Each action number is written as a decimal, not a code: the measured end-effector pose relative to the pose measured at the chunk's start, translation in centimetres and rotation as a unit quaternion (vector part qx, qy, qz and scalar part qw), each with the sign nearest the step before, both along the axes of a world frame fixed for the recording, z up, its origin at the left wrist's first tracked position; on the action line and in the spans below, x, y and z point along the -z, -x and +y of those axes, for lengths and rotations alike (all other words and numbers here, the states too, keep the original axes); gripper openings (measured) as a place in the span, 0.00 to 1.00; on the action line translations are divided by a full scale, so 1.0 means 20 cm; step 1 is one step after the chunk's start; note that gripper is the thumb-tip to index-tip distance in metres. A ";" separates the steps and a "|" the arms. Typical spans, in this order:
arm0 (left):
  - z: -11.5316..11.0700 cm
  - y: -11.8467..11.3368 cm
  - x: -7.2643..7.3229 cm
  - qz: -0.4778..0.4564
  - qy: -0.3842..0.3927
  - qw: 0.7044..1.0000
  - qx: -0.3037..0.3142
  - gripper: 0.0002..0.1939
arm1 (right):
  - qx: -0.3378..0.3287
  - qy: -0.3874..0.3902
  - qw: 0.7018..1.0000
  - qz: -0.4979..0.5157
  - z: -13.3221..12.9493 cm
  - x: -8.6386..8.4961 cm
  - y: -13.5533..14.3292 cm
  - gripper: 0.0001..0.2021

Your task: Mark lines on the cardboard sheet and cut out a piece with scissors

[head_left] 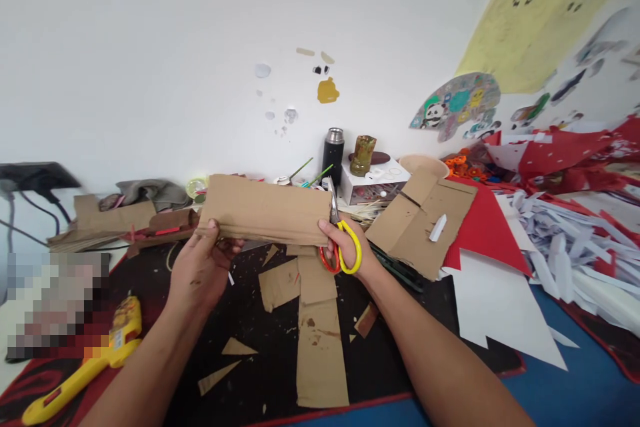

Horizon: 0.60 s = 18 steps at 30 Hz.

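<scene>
A long folded piece of cardboard point(267, 210) is held up level above the dark mat. My left hand point(203, 267) is closed on its left end, thumb in front. My right hand point(350, 247) pinches the right end and also carries scissors point(351, 250) with one yellow and one red handle loop. The blades point upward beside the cardboard's right edge. On the mat below lie a cardboard strip point(323, 360), a squarish cardboard piece point(279, 285) and small triangular offcuts point(239, 347).
A yellow glue gun point(117, 340) lies at left on the mat point(270, 373). At the back stand a black thermos point(334, 150) and a white box point(377, 183). Cardboard point(430, 220), red paper point(493, 230), white sheets point(500, 307) and heaped paper scraps point(565, 233) fill the right side.
</scene>
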<state>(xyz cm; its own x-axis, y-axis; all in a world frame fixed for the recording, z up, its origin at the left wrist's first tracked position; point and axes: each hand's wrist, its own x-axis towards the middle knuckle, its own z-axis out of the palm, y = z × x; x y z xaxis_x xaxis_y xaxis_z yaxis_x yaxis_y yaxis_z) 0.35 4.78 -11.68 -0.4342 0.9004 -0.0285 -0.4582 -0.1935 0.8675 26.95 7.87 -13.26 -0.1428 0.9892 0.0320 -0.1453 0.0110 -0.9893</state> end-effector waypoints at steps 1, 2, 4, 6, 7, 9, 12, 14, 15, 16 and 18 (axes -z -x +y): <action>0.00 -0.01 0.01 0.004 0.003 1.000 0.009 0.08 | 0.003 -0.005 1.000 -0.005 0.00 0.00 0.00 0.26; 0.00 -0.02 0.02 0.010 0.009 1.000 0.020 0.07 | 0.005 -0.010 1.000 -0.010 0.00 0.00 0.00 0.26; -0.01 -0.03 0.04 0.023 0.020 0.999 0.042 0.07 | 0.002 -0.019 1.000 -0.019 -0.01 -0.01 0.01 0.25; -0.01 -0.05 0.07 0.037 0.027 0.997 0.058 0.08 | -0.010 -0.025 0.999 -0.026 -0.02 -0.01 0.02 0.24; -0.01 -0.05 0.08 0.045 0.029 0.997 0.062 0.08 | -0.019 -0.027 0.999 -0.028 -0.03 -0.02 0.02 0.24; -0.01 -0.05 0.10 0.061 0.028 0.996 0.064 0.09 | -0.039 -0.030 0.998 -0.032 -0.04 -0.02 0.03 0.24; 0.00 -0.04 0.11 0.087 0.018 0.994 0.058 0.10 | -0.053 -0.032 0.998 -0.032 -0.05 -0.03 0.04 0.25; 0.00 -0.02 0.10 0.101 0.007 0.994 0.047 0.10 | -0.045 -0.032 0.998 -0.028 -0.05 -0.03 0.04 0.27; 0.00 -0.01 0.10 0.105 0.001 0.994 0.040 0.09 | -0.037 -0.032 0.998 -0.026 -0.04 -0.03 0.04 0.27; 0.00 0.00 0.10 0.108 -0.004 0.994 0.033 0.10 | -0.028 -0.033 0.999 -0.024 -0.04 -0.04 0.04 0.27; 0.00 0.01 0.09 0.111 -0.009 0.994 0.025 0.10 | -0.010 -0.033 0.999 -0.019 -0.03 -0.04 0.03 0.26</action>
